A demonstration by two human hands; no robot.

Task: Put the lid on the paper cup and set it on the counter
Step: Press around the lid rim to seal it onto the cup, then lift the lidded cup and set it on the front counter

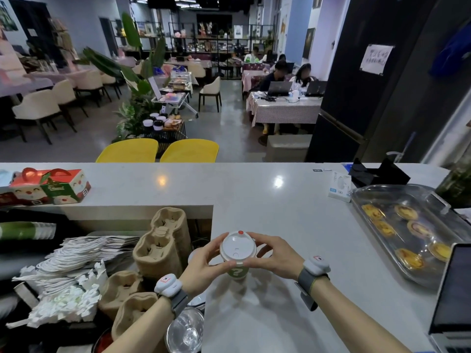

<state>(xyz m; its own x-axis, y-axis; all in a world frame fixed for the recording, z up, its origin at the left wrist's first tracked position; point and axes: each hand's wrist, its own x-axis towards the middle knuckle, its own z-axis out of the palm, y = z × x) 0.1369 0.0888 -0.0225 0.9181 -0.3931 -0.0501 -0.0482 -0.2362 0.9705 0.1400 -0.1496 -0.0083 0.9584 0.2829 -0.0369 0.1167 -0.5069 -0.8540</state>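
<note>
Lid (pixel 238 247) on paper cup (pixel 238 271), lower centre of frame – L hand (pixel 204 266) & R hand (pixel 274 258) clamped round rim, fingertips pressing. Seating step, prob. Cup looks on/just above counter (pixel 293 212) – can't tell. Next: press all round, release.

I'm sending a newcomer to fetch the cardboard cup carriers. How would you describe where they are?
Start at the white counter and look down into the recess on its left side. The brown moulded-pulp cup carriers stand stacked there, just left of the left hand. Unlike the white folded paper bags beside them, they are tan with round cup hollows.
</note>
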